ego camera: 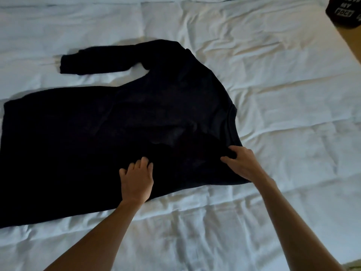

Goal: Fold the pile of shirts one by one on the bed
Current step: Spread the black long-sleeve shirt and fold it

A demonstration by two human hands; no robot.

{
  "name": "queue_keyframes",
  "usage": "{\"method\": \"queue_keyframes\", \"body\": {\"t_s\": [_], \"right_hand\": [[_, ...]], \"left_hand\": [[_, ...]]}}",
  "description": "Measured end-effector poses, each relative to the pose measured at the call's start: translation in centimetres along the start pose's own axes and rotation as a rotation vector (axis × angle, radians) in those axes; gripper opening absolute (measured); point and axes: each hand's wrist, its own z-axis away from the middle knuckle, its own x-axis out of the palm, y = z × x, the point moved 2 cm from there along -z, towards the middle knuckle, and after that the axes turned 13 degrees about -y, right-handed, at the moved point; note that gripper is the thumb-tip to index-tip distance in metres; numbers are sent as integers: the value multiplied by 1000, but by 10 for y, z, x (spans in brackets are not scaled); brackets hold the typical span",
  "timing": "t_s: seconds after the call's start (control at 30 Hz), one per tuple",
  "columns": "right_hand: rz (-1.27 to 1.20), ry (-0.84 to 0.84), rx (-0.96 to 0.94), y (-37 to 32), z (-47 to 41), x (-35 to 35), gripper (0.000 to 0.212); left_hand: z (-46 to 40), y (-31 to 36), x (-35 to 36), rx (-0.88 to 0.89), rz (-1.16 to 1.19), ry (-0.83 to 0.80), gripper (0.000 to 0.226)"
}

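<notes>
Nearest you, your left hand [136,178] is resting on the lower body of the black long-sleeved shirt [109,124], fingers loosely curled with the tips pressing into the cloth, apparently pinning it rather than pinching it. Just beside it, your right hand [241,163] is gripping the near shoulder edge, thumb and fingers curling round a bunched fold of fabric. The shirt is lying spread across the white bed [273,98], hem toward your left, neck end toward your right. It is reading as a soft, limp knit, light enough to lift with one hand but likely to sag and drag, so you are probably better off taking it at seams and corners, the shoulder you are holding and the hem corner, than mid-panel, where it would only bunch. Against the rumpled sheet it may cling a little, so smoothing with flat palms looks wise. Farther out, the far sleeve [93,61] is lying stretched toward your left, waiting to be folded in. At the far right corner, another dark garment with white lettering [343,12] is sitting at the edge of the bed.
</notes>
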Motion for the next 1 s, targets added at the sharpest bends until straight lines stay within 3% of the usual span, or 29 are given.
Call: {"method": "queue_keyframes", "body": {"t_s": [0.03, 0.1, 0.2, 0.27, 0.3, 0.4, 0.53, 0.67, 0.73, 0.87, 0.93, 1.0], "right_hand": [[-38, -47, -35, 6, 0, -7, 16], [-65, 26, -13, 13, -2, -11, 15], [59, 422, 109, 0, 3, 20, 37], [179, 663, -34, -37, 18, 55, 54], [189, 685, -185, -55, 23, 73, 54], [152, 450, -413, -82, 15, 127, 51], [379, 271, -317, -70, -9, 159, 69], [435, 272, -314, -69, -12, 160, 81], [436, 270, -297, -69, -13, 161, 83], [420, 265, -288, -70, -14, 161, 83], [419, 264, -288, -69, -14, 162, 84], [419, 272, -281, -69, -15, 162, 85]], "left_hand": [[1, 0, 0, -4, 3, -6, 31], [2, 0, 0, -3, 5, 18, 29], [3, 2, -2, 12, 16, 82, 35], [4, 1, -3, 31, 28, 99, 35], [4, 1, -3, 42, 37, 98, 35], [4, 0, -4, 80, 68, 74, 35], [-1, -11, -16, 128, 232, 32, 31], [-6, -32, -29, 79, 494, 31, 27], [-14, -28, -43, -35, 701, 102, 28], [-51, -2, -86, -478, 1224, 43, 55], [-65, 9, -110, -482, 1065, 250, 57], [-76, 17, -124, -251, 668, 471, 49]]}}
